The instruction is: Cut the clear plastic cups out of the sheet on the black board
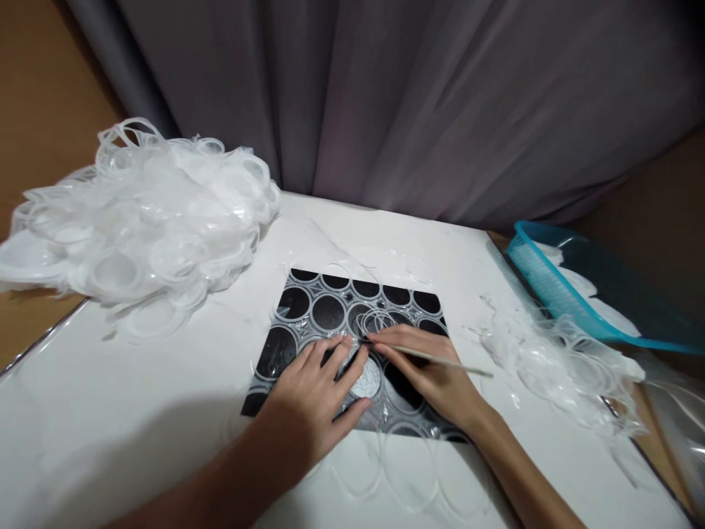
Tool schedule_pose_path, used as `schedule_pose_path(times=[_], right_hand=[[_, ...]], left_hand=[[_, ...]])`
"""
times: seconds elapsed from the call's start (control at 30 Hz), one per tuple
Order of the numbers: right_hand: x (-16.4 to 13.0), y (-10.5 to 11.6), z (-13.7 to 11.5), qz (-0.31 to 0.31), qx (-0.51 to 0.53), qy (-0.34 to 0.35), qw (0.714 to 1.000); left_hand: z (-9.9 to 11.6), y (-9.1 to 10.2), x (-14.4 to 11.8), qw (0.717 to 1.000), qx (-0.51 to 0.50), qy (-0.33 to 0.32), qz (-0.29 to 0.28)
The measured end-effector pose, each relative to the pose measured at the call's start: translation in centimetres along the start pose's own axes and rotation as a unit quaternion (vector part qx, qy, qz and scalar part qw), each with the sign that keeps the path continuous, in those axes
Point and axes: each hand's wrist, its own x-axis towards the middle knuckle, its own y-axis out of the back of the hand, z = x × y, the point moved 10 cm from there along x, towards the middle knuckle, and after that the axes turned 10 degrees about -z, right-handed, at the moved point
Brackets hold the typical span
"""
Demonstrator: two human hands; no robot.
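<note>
Left hand (313,400): nearest the camera with its forearm; palm down, fingers spread narrow and flat on a clear plastic sheet (352,323) of moulded rings, gripping nothing. The sheet lies over a black mat (275,353) at the centre of the white table (137,411).

Far left: large heap of clear plastic ring scrap (148,220), resting on the table's left rear corner and spilling past its edge onto the brown surface beyond.

Centre: mat and sheet, circles showing dark through the plastic; one silvery disc (368,378) sits in a circle just beside the left thumb. Loose clear rings (407,470) lie on the table at the mat's near edge.

Right hand (429,378): closed in a pinch on a thin stick-like tool (440,358), the tool's dark tip touching the sheet close to the left fingertips; the handle points out to the right.

Right of the mat: smaller pile of clear offcuts (556,360) along the table's right edge.

Far right: blue plastic basket (551,286), off the table, with white pieces inside.

Rear: grey curtain (385,103) hanging behind the table.
</note>
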Motion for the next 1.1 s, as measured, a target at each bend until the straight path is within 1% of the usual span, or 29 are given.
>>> schedule_pose_path(times=[0.07, 0.13, 0.23, 0.33, 0.37, 0.43, 0.5, 0.6, 0.67, 0.73, 0.83, 0.9, 0.97, 1.03, 1.1], right_hand=[[-0.5, -1.0, -1.0, -0.027, -0.076, 0.049, 0.996], [-0.9, -1.9, -1.5, -0.044, -0.157, 0.078, 0.984], [-0.8, -2.7, -1.7, -0.051, -0.248, 0.085, 0.964], [0.0, -2.6, -1.7, -0.052, -0.313, 0.08, 0.945], [0.4, -2.2, -1.7, -0.046, -0.33, 0.081, 0.939], [1.4, -0.7, -1.6, -0.021, -0.353, 0.084, 0.932], [2.7, 1.5, -1.1, 0.019, -0.361, 0.084, 0.929], [4.9, 5.3, -0.3, 0.094, -0.355, 0.069, 0.927], [6.3, 7.0, 0.0, 0.134, -0.352, 0.06, 0.924], [7.2, 7.7, 0.1, 0.16, -0.358, 0.054, 0.918], [7.5, 7.9, 0.8, 0.192, -0.374, 0.032, 0.907], [7.2, 7.9, 1.6, 0.199, -0.388, 0.01, 0.9], [7.1, 8.1, 2.4, 0.192, -0.402, -0.005, 0.895], [6.9, 9.0, 2.7, 0.206, -0.41, -0.008, 0.888], [6.5, 10.4, 2.1, 0.25, -0.393, -0.002, 0.885]], left_hand=[[0.0, -0.1, 0.0, 1.0, -0.004, 0.016, 0.0], [0.0, -0.2, -0.1, 1.0, -0.002, 0.029, -0.001], [0.2, -0.5, -0.1, 0.999, 0.003, 0.038, -0.015], [0.0, -0.8, 0.1, 0.998, 0.013, 0.05, -0.046], [-0.1, -0.9, 0.2, 0.997, 0.015, 0.053, -0.057], [-0.3, -0.9, 0.3, 0.995, 0.011, 0.063, -0.071], [-0.3, -0.9, 0.3, 0.995, 0.005, 0.068, -0.077], [-0.2, -1.0, 0.1, 0.994, 0.015, 0.068, -0.079], [0.0, -1.0, -0.1, 0.995, 0.032, 0.065, -0.073], [0.1, -1.1, -0.3, 0.995, 0.046, 0.062, -0.067], [0.2, -1.4, -0.4, 0.995, 0.049, 0.057, -0.066], [0.2, -1.5, -0.4, 0.995, 0.048, 0.058, -0.063], [0.3, -1.5, -0.5, 0.995, 0.049, 0.059, -0.059], [0.3, -1.5, -0.5, 0.995, 0.052, 0.057, -0.057], [0.4, -1.5, -0.7, 0.996, 0.055, 0.053, -0.056]])
